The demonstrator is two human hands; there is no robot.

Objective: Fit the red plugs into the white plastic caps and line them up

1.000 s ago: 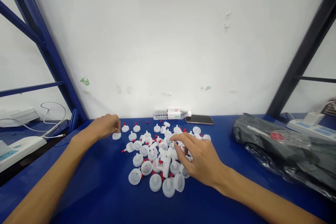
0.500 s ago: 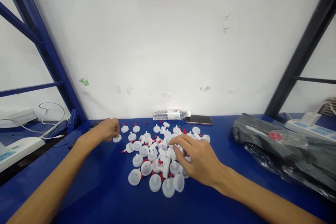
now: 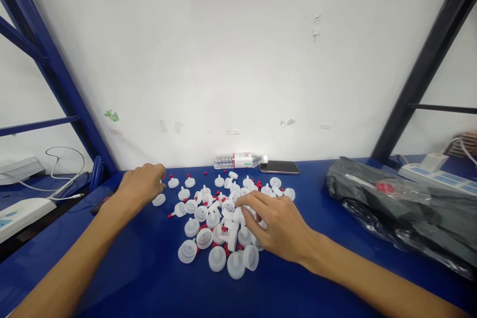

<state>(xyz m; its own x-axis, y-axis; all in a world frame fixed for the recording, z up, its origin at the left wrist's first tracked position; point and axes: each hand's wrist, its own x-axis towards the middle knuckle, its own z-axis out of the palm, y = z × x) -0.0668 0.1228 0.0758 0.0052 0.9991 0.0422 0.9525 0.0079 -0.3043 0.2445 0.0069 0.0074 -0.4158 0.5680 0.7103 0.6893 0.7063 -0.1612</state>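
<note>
My left hand is at the left of the blue tabletop, fingers curled in a pinch. A bit of white shows between its fingertips, seemingly part of a nozzle cap. Just below them lies a white round cap. My right hand reaches over the right side of a heap of white nozzle caps, several with red tips. Its thumb and index fingertip come close together at the heap, touching it. What they grip, if anything, is hidden among the caps. Two red-tipped caps stand upright near my left hand.
A clear water bottle lies along the wall beside a dark phone. At the right is a grey plastic bag. Power strips with white cables sit at the left, another at the right. Blue posts frame the bench.
My left hand has lifted slightly off the round cap and shifted left, uncovering more of it. My right hand stays at the heap. The whole view has shifted a little.
</note>
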